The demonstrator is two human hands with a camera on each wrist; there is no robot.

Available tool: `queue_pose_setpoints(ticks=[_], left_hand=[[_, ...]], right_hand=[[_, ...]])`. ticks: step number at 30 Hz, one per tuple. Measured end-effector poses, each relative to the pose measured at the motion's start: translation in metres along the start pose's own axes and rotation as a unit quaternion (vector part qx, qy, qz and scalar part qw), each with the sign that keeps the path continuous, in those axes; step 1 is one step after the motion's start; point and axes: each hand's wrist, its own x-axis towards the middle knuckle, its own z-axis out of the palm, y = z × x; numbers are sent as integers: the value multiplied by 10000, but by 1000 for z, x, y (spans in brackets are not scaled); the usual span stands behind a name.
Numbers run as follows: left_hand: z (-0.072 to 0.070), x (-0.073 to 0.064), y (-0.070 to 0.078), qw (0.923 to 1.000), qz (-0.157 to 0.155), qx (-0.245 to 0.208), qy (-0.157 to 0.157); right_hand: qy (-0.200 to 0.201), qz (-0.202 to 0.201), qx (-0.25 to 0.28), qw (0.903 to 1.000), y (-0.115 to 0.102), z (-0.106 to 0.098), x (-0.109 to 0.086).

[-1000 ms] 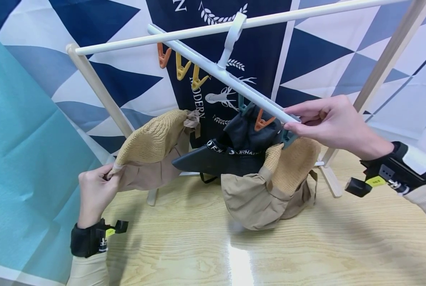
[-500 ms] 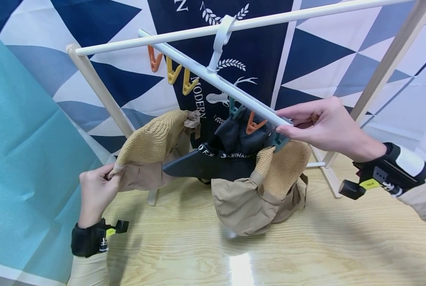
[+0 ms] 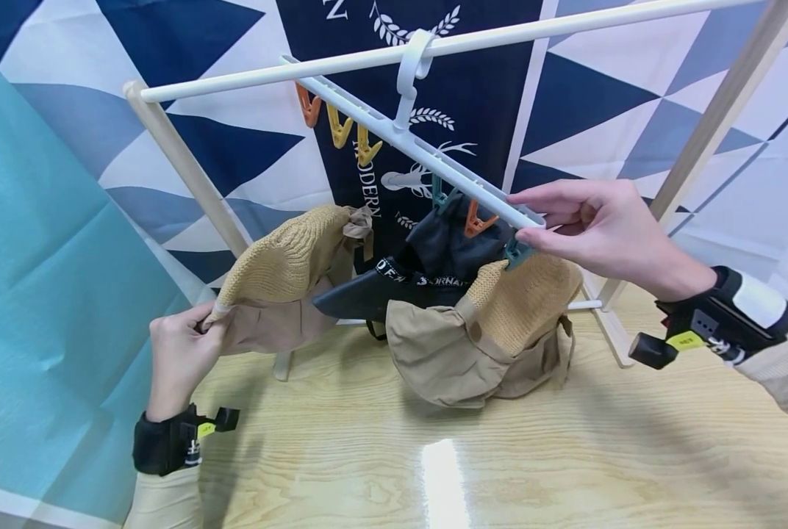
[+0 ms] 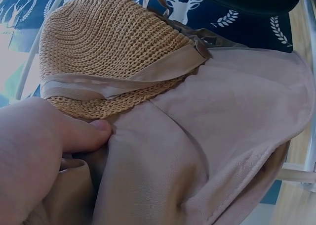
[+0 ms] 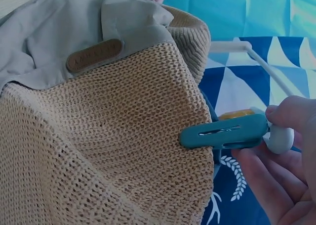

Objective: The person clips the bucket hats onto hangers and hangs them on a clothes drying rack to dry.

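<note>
My left hand [image 3: 184,353] pinches the edge of a sun hat [image 3: 278,268] with a straw-coloured knitted crown and a beige cloth brim. In the left wrist view, the thumb presses where the crown [image 4: 113,47] meets the brim. My right hand [image 3: 599,228] pinches the near end of a white clip hanger [image 3: 443,165], which hooks over the rack's rail. A teal clip [image 5: 227,131] close to those fingers grips a second knitted hat [image 5: 128,111] with a khaki brim. Behind it a black hat [image 3: 381,294] with a lettered band hangs from the hanger.
An orange clip [image 3: 309,106] and two yellow clips [image 3: 338,126] hang without hats at the hanger's far end. The white rail [image 3: 539,28] runs between wooden posts [image 3: 718,121] over a wood-grain table [image 3: 341,455]. A patterned cloth backs the rack; teal cloth [image 3: 56,308] lies left.
My right hand and the hanger's hook have shifted left along the rail. The hanger has turned, its far end swinging left, then back right, with the clipped hats swaying. My left hand stays put.
</note>
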Motion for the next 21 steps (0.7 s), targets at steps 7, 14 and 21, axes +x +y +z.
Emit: queue_pose_setpoints(ticks=[7, 14, 21], left_hand=[[0, -1, -1, 10000, 58, 36, 2], [0, -1, -3, 10000, 62, 35, 41], [0, 10, 2, 9999, 65, 11, -83]], right_hand=[[-135, -29, 214, 9997, 1, 3, -2], [-140, -93, 207, 9996, 1, 6, -1], [-208, -179, 206, 9994, -2, 12, 0]])
